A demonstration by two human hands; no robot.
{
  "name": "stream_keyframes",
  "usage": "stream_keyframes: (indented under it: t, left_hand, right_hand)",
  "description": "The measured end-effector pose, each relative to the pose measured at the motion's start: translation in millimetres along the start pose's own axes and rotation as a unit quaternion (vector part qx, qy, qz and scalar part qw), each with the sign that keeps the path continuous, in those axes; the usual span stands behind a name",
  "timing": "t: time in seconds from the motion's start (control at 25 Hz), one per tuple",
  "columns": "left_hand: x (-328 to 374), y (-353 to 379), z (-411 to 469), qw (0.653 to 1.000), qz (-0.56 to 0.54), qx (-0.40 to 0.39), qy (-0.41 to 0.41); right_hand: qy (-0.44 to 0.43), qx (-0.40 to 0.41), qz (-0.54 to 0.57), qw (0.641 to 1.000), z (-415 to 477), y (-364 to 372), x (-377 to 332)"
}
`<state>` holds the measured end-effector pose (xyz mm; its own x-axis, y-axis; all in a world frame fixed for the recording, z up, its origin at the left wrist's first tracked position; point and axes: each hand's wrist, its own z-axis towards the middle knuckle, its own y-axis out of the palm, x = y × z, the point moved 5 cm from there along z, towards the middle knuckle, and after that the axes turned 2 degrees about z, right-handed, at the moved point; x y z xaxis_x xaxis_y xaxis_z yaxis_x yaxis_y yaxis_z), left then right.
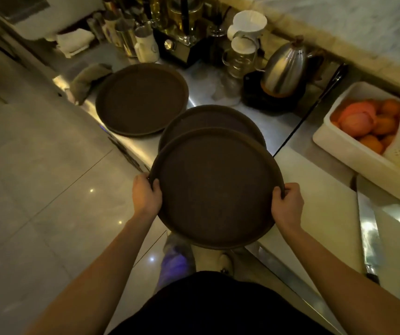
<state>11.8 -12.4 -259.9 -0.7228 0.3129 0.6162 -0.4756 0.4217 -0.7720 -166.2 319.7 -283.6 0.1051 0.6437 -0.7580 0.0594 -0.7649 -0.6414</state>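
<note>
I hold a round dark brown tray [215, 187] flat in front of me, over the counter's front edge. My left hand [145, 194] grips its left rim, thumb on top. My right hand [288, 204] grips the right rim the same way. Directly beyond it a second brown tray [211, 119] lies on the steel counter, partly hidden under the held one. A third brown tray [141, 97] lies on the counter further left.
A steel kettle [285, 68] on a black base, glass jars with a white dripper [247, 27], a grey cloth [87, 78] and metal cups line the back. A white tub of oranges [372, 131] sits right. A knife [369, 233] lies on the white board.
</note>
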Motion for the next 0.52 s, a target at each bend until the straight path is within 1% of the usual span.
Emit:
stream_keyframes:
  t: [0.08, 0.24, 0.36, 0.52]
  left_hand:
    - [5.9, 7.1, 36.7, 0.999, 0.0, -0.027, 0.025]
    - [20.6, 15.1, 109.8, 0.994, 0.01, -0.081, 0.072]
    - [34.0, 17.9, 140.5, 0.987, 0.01, -0.112, 0.114]
    - [37.7, 24.4, 157.5, 0.981, 0.019, -0.15, 0.123]
  right_hand:
    - [0.016, 0.018, -0.023, 0.999, 2.9, 10.2, -11.4]
    - [0.058, 0.024, -0.069, 0.996, 4.6, 32.7, -31.2]
    - [0.081, 0.032, -0.109, 0.99, 1.5, 43.1, -41.2]
    - [0.105, 0.022, -0.161, 0.981, -2.1, 50.1, -46.5]
